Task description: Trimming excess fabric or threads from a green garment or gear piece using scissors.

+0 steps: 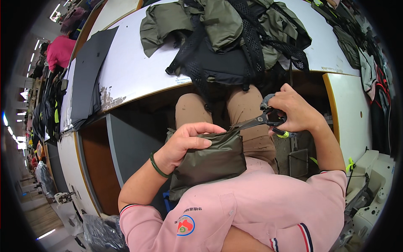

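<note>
My left hand [189, 143] pinches the upper edge of an olive-green fabric piece [214, 161], thumb on the near side. The fabric hangs over my lap, shiny and slightly creased. In my right hand [294, 107] is a pair of dark scissors [256, 122], my fingers wrapped round its handles. The blades point left, and their tips meet the fabric's top edge at its right corner. Whether the blades have fabric between them cannot be made out. A green bangle circles my left wrist.
Ahead, olive fabric pieces with black mesh straps [252, 38] are heaped on a white table [138, 63]. Dark grey sheets [90, 75] lie along its left side. Below are open compartments [134, 143]. A white sewing machine [373, 197] stands at the right, and a plastic-wrapped bundle [103, 231] at lower left.
</note>
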The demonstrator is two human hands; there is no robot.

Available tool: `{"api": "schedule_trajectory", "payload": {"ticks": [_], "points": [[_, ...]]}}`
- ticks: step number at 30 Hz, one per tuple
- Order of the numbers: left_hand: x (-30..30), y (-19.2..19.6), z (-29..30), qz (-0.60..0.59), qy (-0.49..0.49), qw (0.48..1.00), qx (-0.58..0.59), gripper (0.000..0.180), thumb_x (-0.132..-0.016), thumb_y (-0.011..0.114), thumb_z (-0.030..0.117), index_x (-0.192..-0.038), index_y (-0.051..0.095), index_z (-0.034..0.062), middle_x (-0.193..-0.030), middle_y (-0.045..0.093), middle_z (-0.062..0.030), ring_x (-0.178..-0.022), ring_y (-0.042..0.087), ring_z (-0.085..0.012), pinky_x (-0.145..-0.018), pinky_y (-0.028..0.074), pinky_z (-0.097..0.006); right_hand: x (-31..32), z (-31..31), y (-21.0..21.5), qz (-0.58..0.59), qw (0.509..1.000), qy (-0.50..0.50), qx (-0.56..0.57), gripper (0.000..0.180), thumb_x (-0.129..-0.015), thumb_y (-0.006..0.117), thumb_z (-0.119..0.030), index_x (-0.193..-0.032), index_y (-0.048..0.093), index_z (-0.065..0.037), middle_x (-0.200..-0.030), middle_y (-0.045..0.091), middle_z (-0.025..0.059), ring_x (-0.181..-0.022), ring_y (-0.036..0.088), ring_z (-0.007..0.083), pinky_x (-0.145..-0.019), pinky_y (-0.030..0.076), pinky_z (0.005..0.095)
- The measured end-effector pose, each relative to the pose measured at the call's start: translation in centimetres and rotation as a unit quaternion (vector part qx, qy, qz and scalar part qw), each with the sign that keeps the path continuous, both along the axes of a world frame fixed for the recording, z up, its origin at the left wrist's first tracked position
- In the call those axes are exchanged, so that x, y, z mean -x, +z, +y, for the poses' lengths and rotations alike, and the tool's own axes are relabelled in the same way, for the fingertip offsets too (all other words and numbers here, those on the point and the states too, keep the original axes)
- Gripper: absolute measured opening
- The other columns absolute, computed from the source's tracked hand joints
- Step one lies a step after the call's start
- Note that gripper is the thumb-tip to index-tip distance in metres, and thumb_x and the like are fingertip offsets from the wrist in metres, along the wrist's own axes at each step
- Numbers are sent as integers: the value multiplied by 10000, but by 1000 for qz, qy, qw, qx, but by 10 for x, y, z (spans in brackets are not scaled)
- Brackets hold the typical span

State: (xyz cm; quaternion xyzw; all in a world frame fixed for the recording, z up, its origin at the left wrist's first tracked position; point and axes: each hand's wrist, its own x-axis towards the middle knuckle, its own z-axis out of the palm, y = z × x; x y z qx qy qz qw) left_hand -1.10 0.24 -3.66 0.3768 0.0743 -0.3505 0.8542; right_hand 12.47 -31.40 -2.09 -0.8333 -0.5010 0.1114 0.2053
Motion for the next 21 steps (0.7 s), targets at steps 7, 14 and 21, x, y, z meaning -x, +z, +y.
{"api": "schedule_trajectory", "payload": {"ticks": [7,14,21], "points": [[0,-1,0,4,-1,1000,-18,410,-861,617,-7,-1267,581,-57,-1160,674,-138,-1008,670,-165,-924,525,-287,-1,12,-4,-17,999,38,-22,490,-572,883,-397,-821,594,-90,-679,520,28,-697,448,239,-728,352,344],[1,-2,-1,5,4,1000,-2,410,-861,620,-3,-1267,584,-50,-1154,677,-138,-1003,675,-165,-920,530,-286,-3,7,-12,-56,998,30,-7,458,-560,889,-349,-787,587,-90,-667,526,43,-670,442,247,-711,361,350],[2,-4,0,17,9,1000,6,418,-850,613,-7,-1265,584,-55,-1151,677,-141,-1010,671,-170,-930,524,-288,0,10,-7,3,1000,22,-17,409,-570,866,-308,-764,582,-87,-666,543,40,-656,430,246,-712,361,348]]}}
